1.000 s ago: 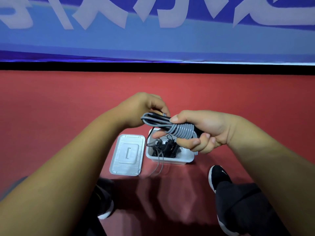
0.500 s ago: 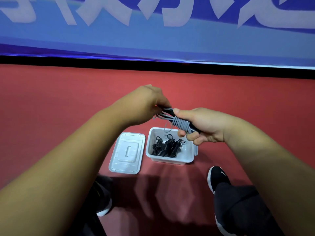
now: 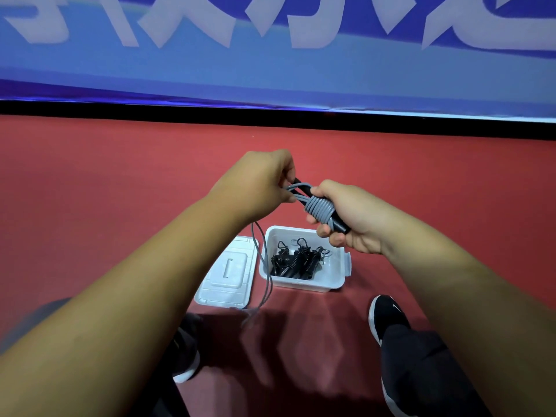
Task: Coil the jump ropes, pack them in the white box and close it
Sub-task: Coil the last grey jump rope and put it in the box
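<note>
Head: right hand (image 3: pixel 359 219) grips rope (image 3: pixel 319 207) — banner (image 3: pixel 270 64) illegible.

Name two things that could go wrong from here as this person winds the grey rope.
1. The loose tail of the grey jump rope dangles past the white box rim; it might snag there or tug the box.
2. Only the right hand clamps the wraps while the left hand pinches a loop; a slack grip could let the coil spring open.

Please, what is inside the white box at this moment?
Several black coiled ropes lie inside the white box. They overlap, so their number is unclear. The right hand, gripping the grey rope, hides part of the far rim.
</note>
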Motion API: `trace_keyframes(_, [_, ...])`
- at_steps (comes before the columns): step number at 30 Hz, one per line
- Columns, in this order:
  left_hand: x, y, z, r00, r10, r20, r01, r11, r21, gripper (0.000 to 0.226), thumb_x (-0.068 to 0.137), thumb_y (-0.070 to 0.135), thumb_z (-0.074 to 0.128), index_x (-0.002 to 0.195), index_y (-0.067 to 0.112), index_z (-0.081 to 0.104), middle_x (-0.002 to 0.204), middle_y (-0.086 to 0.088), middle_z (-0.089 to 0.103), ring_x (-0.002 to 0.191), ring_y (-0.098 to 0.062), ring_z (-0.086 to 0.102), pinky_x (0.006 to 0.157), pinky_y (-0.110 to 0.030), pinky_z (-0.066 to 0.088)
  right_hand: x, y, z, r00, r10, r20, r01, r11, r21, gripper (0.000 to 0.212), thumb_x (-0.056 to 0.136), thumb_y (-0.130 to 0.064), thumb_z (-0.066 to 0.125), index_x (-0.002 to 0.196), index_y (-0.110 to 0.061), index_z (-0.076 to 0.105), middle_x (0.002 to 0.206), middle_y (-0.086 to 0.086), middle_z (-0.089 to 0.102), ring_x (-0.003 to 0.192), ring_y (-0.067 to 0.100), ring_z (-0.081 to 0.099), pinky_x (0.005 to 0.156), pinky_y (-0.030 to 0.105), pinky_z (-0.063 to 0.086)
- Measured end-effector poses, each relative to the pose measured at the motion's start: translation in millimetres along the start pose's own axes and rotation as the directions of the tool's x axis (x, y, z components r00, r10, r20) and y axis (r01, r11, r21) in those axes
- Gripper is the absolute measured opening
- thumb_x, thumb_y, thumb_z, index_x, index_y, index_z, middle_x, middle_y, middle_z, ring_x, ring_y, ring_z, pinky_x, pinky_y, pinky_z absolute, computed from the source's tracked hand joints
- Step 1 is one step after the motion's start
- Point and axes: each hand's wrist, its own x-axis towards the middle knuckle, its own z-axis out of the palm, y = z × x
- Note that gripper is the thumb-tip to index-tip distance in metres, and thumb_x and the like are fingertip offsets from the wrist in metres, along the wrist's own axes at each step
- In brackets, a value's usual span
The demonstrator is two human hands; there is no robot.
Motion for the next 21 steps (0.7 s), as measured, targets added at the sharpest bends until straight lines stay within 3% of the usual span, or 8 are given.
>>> trace_keyframes(6, [-3, 6, 4, 0.997, -0.034, -0.064, 0.027, 0.993, -0.117, 0.028, 0.083, 0.028, 0.087, 0.093, 0.020, 0.062, 0.078, 0.008, 0.067, 0.073, -0.009, 0.062, 0.067, -0.032, 0.050, 1, -2, 3, 0.999, -0.044, -0.018, 0.047, 0.985, 0.164, 0.024, 0.100, -0.026, 0.046, 0.104, -0.004, 0.055, 0.075, 0.009, 0.060, 0.050, 0.013, 0.043, 0.031, 0.018, 0.024])
trace_keyframes(9, [-6, 4, 2, 0.995, -0.089, 0.046, 0.099, 0.939, -0.330, 0.023, 0.090, 0.019, 0.081, 0.100, 0.014, 0.061, 0.084, 0.001, 0.070, 0.073, -0.008, 0.072, 0.071, -0.033, 0.055, 2, -2, 5, 0.997, -0.069, -0.034, 0.074, 0.982, 0.174, 0.023, 0.101, -0.025, 0.046, 0.104, -0.004, 0.056, 0.080, 0.011, 0.059, 0.053, 0.014, 0.044, 0.032, 0.019, 0.024])
trace_keyframes(11, [-8, 0, 0, 0.981, -0.112, 0.157, 0.180, 0.823, -0.539, 0.021, 0.094, 0.008, 0.075, 0.109, 0.005, 0.060, 0.091, -0.008, 0.068, 0.081, -0.022, 0.079, 0.081, -0.047, 0.063, 3, -3, 5, 0.995, -0.077, -0.060, 0.087, 0.979, 0.184, 0.023, 0.102, -0.026, 0.047, 0.105, -0.004, 0.056, 0.082, 0.012, 0.059, 0.052, 0.014, 0.045, 0.032, 0.019, 0.024])
trace_keyframes(13, [-8, -3, -2, 0.962, -0.127, 0.241, 0.260, 0.691, -0.675, 0.018, 0.100, 0.007, 0.068, 0.113, 0.000, 0.058, 0.095, -0.014, 0.067, 0.090, -0.034, 0.078, 0.089, -0.053, 0.061, 5, -5, 3, 0.994, -0.076, -0.083, 0.093, 0.972, 0.216, 0.023, 0.103, -0.028, 0.047, 0.105, -0.006, 0.055, 0.080, 0.010, 0.058, 0.052, 0.014, 0.045, 0.032, 0.019, 0.023])
trace_keyframes(17, [-8, -3, -6, 0.885, -0.144, 0.442, 0.461, 0.386, -0.799, 0.025, 0.111, 0.033, 0.048, 0.110, 0.009, 0.053, 0.108, -0.019, 0.076, 0.094, -0.033, 0.075, 0.083, -0.041, 0.063, 7, -8, -4, 0.990, -0.081, -0.115, 0.106, 0.966, 0.236, 0.022, 0.103, -0.031, 0.047, 0.102, -0.011, 0.054, 0.075, 0.008, 0.057, 0.051, 0.013, 0.043, 0.033, 0.018, 0.023])
trace_keyframes(21, [-2, -9, -8, 0.762, -0.058, 0.645, 0.646, 0.142, -0.750, 0.043, 0.112, 0.050, 0.027, 0.113, 0.012, 0.048, 0.127, -0.024, 0.070, 0.106, -0.033, 0.074, 0.082, -0.035, 0.061, 7, -10, -7, 0.987, -0.094, -0.131, 0.125, 0.959, 0.254, 0.024, 0.102, -0.035, 0.048, 0.102, -0.012, 0.056, 0.074, 0.007, 0.058, 0.050, 0.013, 0.043, 0.034, 0.016, 0.022])
